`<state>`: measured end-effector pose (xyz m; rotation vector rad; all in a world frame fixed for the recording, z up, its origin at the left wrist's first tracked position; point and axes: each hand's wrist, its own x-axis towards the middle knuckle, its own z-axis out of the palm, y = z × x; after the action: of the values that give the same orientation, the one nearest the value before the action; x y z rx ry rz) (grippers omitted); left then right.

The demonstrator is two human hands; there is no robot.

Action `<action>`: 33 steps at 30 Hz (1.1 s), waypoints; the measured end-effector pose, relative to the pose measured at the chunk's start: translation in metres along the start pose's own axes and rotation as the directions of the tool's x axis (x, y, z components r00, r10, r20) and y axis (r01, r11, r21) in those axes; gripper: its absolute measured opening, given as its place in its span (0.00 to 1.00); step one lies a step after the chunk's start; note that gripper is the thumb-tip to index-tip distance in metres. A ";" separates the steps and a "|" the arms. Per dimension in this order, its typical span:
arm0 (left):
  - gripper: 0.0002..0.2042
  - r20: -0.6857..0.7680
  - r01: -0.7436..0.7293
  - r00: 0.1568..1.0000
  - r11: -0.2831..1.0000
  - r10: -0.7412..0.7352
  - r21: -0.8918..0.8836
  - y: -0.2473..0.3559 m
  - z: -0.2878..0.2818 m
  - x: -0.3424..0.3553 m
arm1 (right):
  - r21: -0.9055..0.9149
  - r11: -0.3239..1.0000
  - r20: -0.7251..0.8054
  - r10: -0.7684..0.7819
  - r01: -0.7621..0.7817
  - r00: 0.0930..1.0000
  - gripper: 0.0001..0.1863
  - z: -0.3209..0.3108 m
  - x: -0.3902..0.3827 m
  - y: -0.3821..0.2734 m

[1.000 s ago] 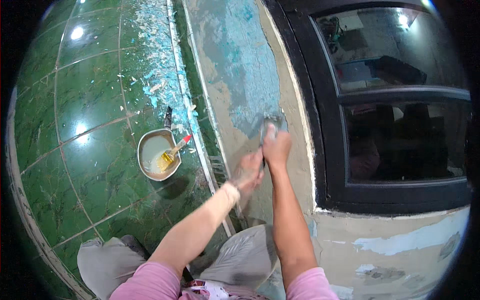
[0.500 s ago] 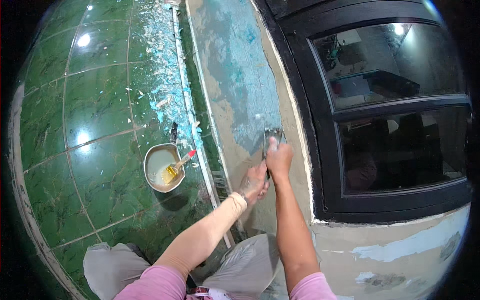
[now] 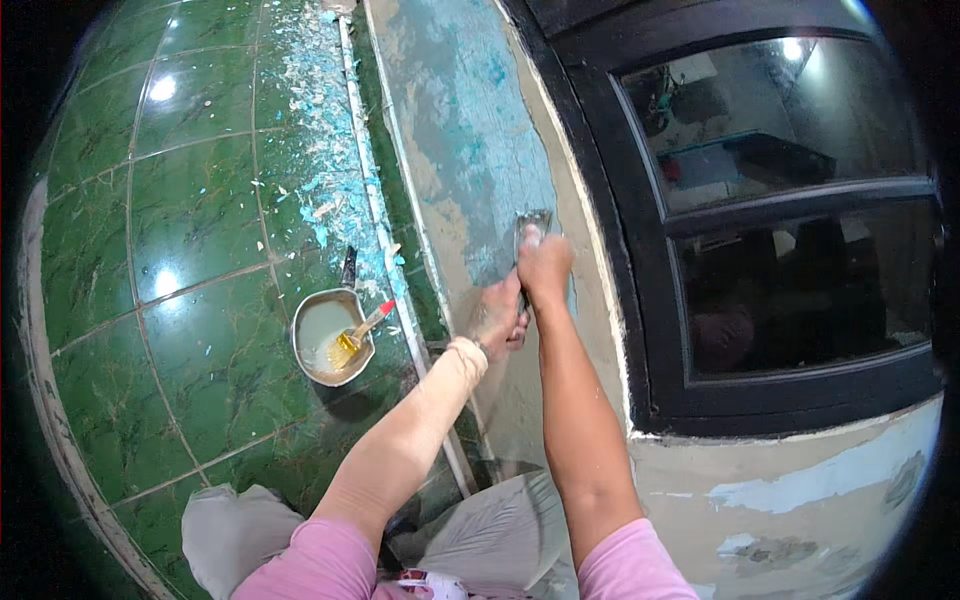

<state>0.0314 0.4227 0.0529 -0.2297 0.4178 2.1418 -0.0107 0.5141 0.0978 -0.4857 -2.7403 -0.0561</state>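
Note:
Both of my hands are closed on a paint scraper point(image 3: 534, 217), its flat metal blade against the wall's flaking blue paint point(image 3: 480, 110). My right hand point(image 3: 545, 268) grips it close to the blade, with the thumb laid along it. Lower down, my left hand point(image 3: 497, 310) is wrapped round the handle, which the fingers mostly hide. Bare grey-beige wall point(image 3: 510, 400) shows below the blade and along both sides of the blue patch.
To the left, a saucepan point(image 3: 297, 335) of cloudy liquid stands on green floor tiles point(image 3: 200, 340). A paintbrush point(image 3: 362, 330) with a red-tipped handle leans in it. Paint flakes point(image 3: 325, 160) litter the floor along the wall. A black-framed window point(image 3: 650, 330) borders the wall at right.
The scraper and both hands have moved up the wall and slightly left, over the blue paint. The saucepan and brush have stayed in place.

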 end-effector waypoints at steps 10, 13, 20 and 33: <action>0.18 0.025 0.003 1.000 0.995 -0.006 0.102 -0.096 -0.009 -0.021 | 0.020 0.982 0.066 0.186 -0.188 0.980 0.25 -0.030 -0.073 0.030; 0.20 0.080 -0.015 0.997 0.984 0.000 0.179 -0.065 -0.010 -0.012 | 0.098 0.982 0.019 0.158 -0.159 0.987 0.24 -0.019 -0.048 0.024; 0.23 0.126 -0.124 0.986 0.989 0.113 0.079 -0.060 0.012 -0.019 | 0.105 0.989 -0.005 0.103 -0.102 0.995 0.22 -0.045 -0.065 0.023; 0.21 0.090 0.057 0.995 0.996 -0.050 -0.074 -0.021 0.015 0.008 | 0.061 0.998 0.073 -0.033 0.029 0.997 0.19 -0.032 -0.027 0.017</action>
<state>0.0439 0.4452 0.0594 -0.1869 0.2758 2.1088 0.0290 0.5180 0.1178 -0.4368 -2.8129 0.0366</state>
